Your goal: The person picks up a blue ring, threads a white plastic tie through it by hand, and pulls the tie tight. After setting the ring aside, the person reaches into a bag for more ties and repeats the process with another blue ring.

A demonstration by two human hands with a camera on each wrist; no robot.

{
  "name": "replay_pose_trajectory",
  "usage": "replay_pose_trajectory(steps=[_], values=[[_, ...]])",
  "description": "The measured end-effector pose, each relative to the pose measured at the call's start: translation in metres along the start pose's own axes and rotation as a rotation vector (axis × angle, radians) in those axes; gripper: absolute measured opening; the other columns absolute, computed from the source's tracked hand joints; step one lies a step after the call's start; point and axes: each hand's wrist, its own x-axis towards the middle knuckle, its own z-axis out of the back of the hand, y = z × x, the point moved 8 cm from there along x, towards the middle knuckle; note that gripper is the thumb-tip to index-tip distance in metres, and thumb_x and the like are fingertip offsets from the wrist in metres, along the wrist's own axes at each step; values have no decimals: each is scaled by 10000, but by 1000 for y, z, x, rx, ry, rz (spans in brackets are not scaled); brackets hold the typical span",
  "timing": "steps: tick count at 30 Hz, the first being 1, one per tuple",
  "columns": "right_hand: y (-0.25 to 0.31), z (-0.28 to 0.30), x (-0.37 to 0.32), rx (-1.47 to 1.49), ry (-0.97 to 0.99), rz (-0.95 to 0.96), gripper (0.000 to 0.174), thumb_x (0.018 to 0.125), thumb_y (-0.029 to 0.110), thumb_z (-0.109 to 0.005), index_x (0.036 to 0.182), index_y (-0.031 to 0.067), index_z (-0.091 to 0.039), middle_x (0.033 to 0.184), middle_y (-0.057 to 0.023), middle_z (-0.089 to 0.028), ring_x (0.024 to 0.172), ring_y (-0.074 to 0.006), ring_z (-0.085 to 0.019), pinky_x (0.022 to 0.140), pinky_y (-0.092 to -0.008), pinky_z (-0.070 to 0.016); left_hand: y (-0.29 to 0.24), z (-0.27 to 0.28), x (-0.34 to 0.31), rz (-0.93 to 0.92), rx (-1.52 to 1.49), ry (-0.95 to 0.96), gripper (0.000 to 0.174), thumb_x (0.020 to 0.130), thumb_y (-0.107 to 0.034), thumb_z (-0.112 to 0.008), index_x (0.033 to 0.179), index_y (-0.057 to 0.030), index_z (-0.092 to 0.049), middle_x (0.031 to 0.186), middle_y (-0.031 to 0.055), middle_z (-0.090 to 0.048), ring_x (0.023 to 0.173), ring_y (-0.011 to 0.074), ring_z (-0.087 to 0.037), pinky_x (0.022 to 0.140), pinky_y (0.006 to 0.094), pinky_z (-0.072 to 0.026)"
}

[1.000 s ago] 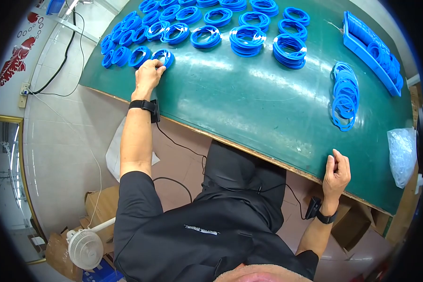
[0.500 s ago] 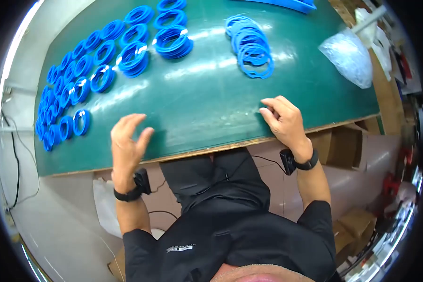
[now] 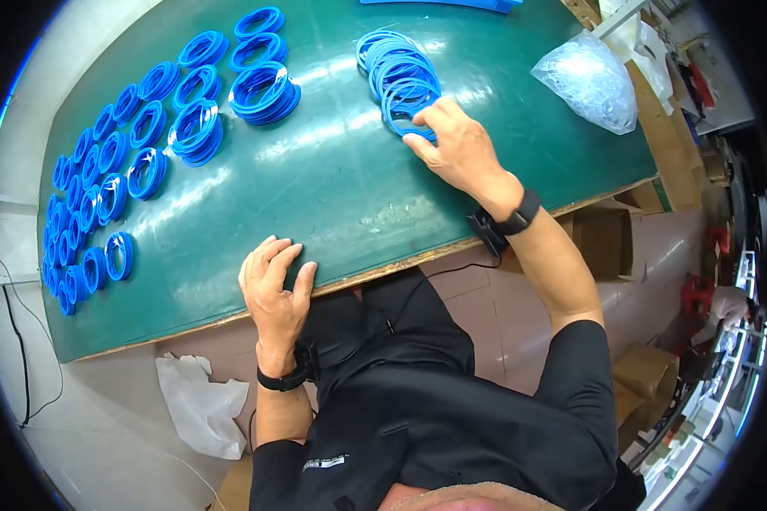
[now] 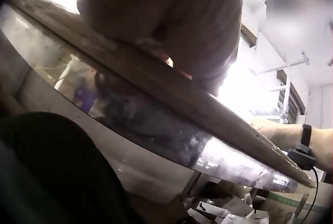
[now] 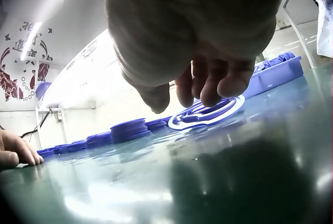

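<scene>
Flat blue rings (image 3: 394,66) lie overlapped in a fanned row on the green table (image 3: 315,187). My right hand (image 3: 462,152) is over the near end of that row, thumb and fingers apart. In the right wrist view its fingertips hang right at the nearest ring (image 5: 238,107), with the thumb standing off to the left. My left hand (image 3: 274,288) rests at the table's front edge, fingers loosely bent, holding nothing. The left wrist view shows it dark and close above the table edge (image 4: 156,86).
Several stacks of blue rings (image 3: 266,98) stand in rows at the left. A blue tray (image 5: 276,75) stands at the back, holding more blue pieces. A clear plastic bag (image 3: 588,81) lies at the table's right end. Cartons (image 3: 601,243) are below the table.
My left hand has left the ring at the end of the left rows and come back to the front edge. My right hand has moved forward to the fanned rings. The head view has swung right.
</scene>
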Motion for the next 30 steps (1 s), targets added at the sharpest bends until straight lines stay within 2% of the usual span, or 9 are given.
replay_pose_trajectory(steps=[3, 11, 24, 30], values=[[6, -13, 13, -80, 69, -49, 280, 928, 285, -862, 1062, 72, -739, 1087, -140, -720, 963, -392, -740, 830, -504, -605, -2, 1, 2, -7, 22, -1, 286, 896, -163, -882, 1157, -76, -805, 1270, 107, -769, 1295, 362, -688, 1129, 489, -493], [3, -30, 22, -162, 131, -86, 283, 934, 334, -843, 998, 91, -713, 1062, -138, -711, 953, -403, -737, 830, -515, -606, -3, 2, 3, 0, 23, -18, 287, 877, -155, -887, 1139, -75, -801, 1250, 104, -768, 1274, 362, -694, 1118, 489, -492], [-3, -35, 22, -204, 113, -58, 210, 938, 275, -822, 950, 95, -715, 1018, -142, -709, 931, -418, -729, 813, -538, -600, -4, 3, 3, -1, 26, -44, 287, 865, -150, -891, 1128, -79, -800, 1242, 88, -767, 1277, 348, -694, 1126, 485, -479], [-9, -34, 23, -154, 113, -100, 194, 935, 252, -823, 932, 85, -725, 1000, -145, -717, 928, -400, -727, 828, -511, -593, -2, 3, 1, -1, 19, -41, 289, 864, -153, -892, 1127, -77, -801, 1241, 88, -771, 1282, 346, -693, 1131, 485, -475]])
